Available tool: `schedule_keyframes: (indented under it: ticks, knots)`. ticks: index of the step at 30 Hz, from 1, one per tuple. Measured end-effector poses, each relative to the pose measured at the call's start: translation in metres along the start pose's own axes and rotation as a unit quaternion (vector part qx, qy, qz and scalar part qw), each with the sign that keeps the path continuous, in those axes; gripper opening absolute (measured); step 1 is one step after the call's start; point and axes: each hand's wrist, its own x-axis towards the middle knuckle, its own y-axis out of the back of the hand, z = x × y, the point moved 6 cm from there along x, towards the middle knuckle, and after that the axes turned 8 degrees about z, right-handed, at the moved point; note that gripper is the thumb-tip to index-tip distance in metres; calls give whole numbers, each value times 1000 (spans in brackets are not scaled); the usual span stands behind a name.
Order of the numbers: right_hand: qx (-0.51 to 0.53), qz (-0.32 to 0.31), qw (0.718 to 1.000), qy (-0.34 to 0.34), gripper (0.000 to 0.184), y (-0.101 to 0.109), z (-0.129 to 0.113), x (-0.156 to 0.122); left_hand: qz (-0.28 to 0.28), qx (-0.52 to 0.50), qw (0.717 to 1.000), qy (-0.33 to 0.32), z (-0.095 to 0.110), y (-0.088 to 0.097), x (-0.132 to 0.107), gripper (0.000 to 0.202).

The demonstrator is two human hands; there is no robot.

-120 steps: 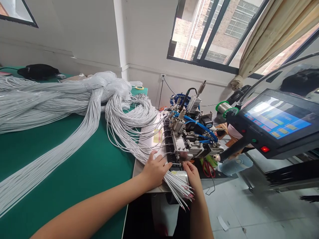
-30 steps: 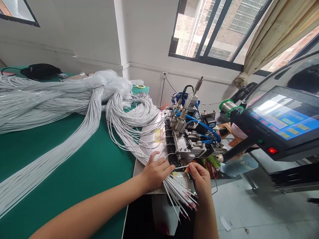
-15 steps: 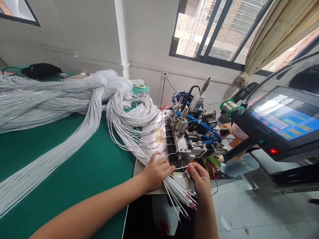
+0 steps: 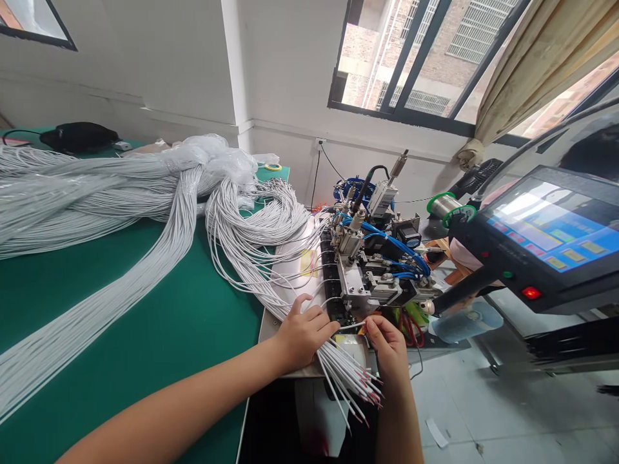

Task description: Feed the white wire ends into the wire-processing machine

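Hands (image 4: pixel 389 343): both pinching one white cable (image 4: pixel 352 326) | slim, nearly straight | bundle (image 4: pixel 344 365) below: white, reddish tips

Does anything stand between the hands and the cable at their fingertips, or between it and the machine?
Nothing visible. The cable spans from the left hand to the right hand at the near end of the machine; contact is unclear. The bundle's ends fan out nearer the camera.

Left grip (image 4: pixel 305 332) palm-down, right grip (image 4: pixel 389 343) pinched

Smooth plastic-looking cables (image 4: pixel 345 370), shiny metal machine (image 4: pixel 354 281), glossy screen (image 4: pixel 556 225), matt tabletop (image 4: pixel 207 303).
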Motion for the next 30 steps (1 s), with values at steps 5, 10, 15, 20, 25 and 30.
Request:
schedule_keyframes:
  ticks: [5, 10, 15, 20, 25, 30]
  knots:
    - [-63, 5, 997, 35, 30, 1, -9, 2, -10, 4, 1000, 4, 0, -1, 0, 31]
    - [-166, -3, 983, 74, 33, -2, -12, 6, -15, 17, 1000, 20, -1, -2, -1, 32]
    - [-152, -35, 986, 65, 35, -10, -6, 10, 1, 23, 999, 39, -2, -1, -1, 30]
    - [-94, -68, 993, 3, 38, -14, 5, 15, -9, 32, 998, 62, -4, -4, -2, 31]
    - [-50, -92, 994, -29, 37, -14, 15, 16, -28, 37, 996, 73, -5, -8, -4, 32]
    - [-39, -97, 993, -49, 36, -14, 19, 16, -39, 41, 995, 79, -5, -9, -6, 35]
